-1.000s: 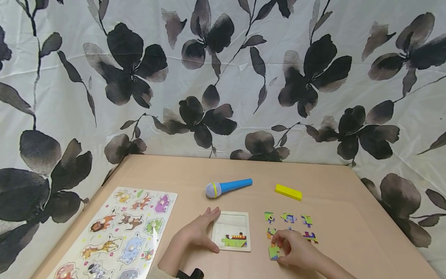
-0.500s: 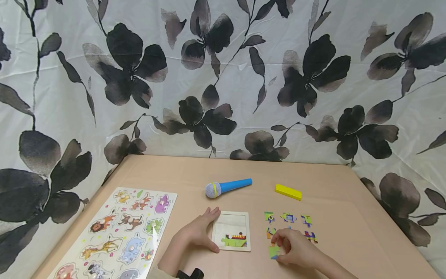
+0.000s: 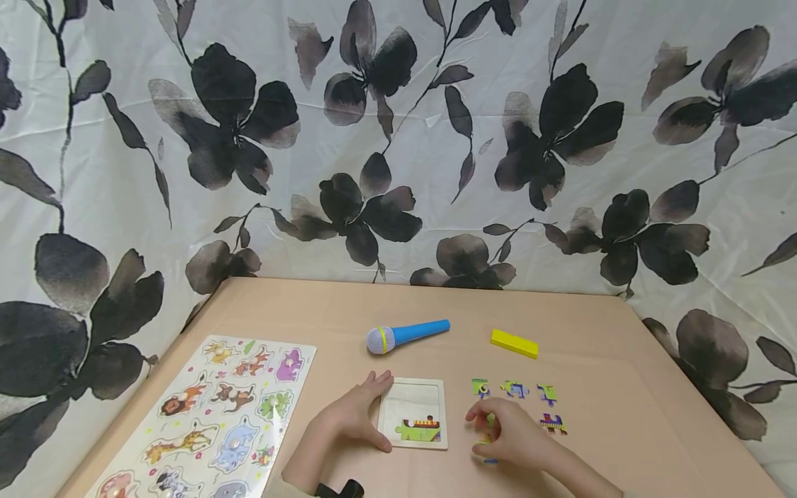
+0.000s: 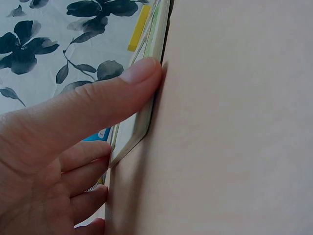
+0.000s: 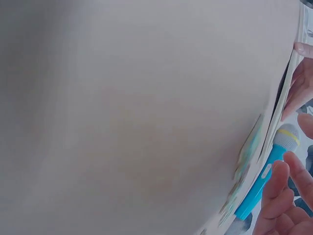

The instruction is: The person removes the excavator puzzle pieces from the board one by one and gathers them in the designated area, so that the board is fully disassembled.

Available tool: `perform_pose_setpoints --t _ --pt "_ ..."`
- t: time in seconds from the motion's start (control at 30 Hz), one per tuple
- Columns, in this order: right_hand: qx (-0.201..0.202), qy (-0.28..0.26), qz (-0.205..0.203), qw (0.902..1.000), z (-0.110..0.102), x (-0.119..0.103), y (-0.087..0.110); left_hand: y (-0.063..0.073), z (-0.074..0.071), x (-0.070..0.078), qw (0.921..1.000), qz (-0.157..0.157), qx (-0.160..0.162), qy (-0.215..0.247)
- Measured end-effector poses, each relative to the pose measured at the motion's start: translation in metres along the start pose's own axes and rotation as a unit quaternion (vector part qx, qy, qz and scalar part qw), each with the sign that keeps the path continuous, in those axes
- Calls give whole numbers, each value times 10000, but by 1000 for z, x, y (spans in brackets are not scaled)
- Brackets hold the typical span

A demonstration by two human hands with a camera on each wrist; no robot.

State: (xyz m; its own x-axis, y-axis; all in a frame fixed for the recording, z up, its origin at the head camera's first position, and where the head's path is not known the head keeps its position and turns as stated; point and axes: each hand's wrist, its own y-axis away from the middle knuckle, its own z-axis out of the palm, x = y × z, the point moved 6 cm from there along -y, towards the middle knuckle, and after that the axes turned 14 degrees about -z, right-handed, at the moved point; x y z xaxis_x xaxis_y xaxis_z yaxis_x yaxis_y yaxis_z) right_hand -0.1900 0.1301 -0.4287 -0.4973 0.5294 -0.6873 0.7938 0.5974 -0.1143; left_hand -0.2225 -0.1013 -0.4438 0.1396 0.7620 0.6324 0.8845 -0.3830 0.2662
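At the lower centre of the head view a small square puzzle tray (image 3: pixel 414 401) lies flat on the tan table (image 3: pixel 349 311), with a green and orange strip of picture already seated along its bottom edge. The left hand (image 3: pixel 351 417) rests against the tray's left edge; its fingers lie fairly straight along that edge and the thumb (image 4: pixel 98 105) presses on the near corner, as the left wrist view shows plainly (the tray's pale rim sits directly under the thumb tip). The right hand (image 3: pixel 507 436) is just right of the tray, low in the frame, with curled fingers pinching a small puzzle piece (image 3: pixel 487 439), green and yellow with a blue edge, close above the table; the piece is largely hidden by the fingers, and whether it touches the surface cannot be told. Four loose puzzle pieces (image 3: pixel 514 389) lie just beyond that hand, three in a row and one to its right. Further back, at mid-frame, a blue toy microphone (image 3: pixel 407 334) lies on its side, and a yellow block (image 3: pixel 514 344) lies to its right, well apart from the hands. A large animal peg puzzle board (image 3: pixel 212 415) occupies the lower left of the frame. A white cloth printed with dark flowers (image 3: pixel 398 138) hangs behind the table.
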Motion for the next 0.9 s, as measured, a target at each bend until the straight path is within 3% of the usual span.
perform_pose_setpoints --t 0.27,0.57,0.9 --pt "46 -190 -200 9996 13 -13 -14 0 0 0 10000 -6 0 -21" --pt "-49 -469 -57 9989 30 -25 -36 1 0 -1 10000 -58 -6 37" --pt "-153 -471 -249 9985 41 -37 -56 0 0 0 10000 18 12 -24"
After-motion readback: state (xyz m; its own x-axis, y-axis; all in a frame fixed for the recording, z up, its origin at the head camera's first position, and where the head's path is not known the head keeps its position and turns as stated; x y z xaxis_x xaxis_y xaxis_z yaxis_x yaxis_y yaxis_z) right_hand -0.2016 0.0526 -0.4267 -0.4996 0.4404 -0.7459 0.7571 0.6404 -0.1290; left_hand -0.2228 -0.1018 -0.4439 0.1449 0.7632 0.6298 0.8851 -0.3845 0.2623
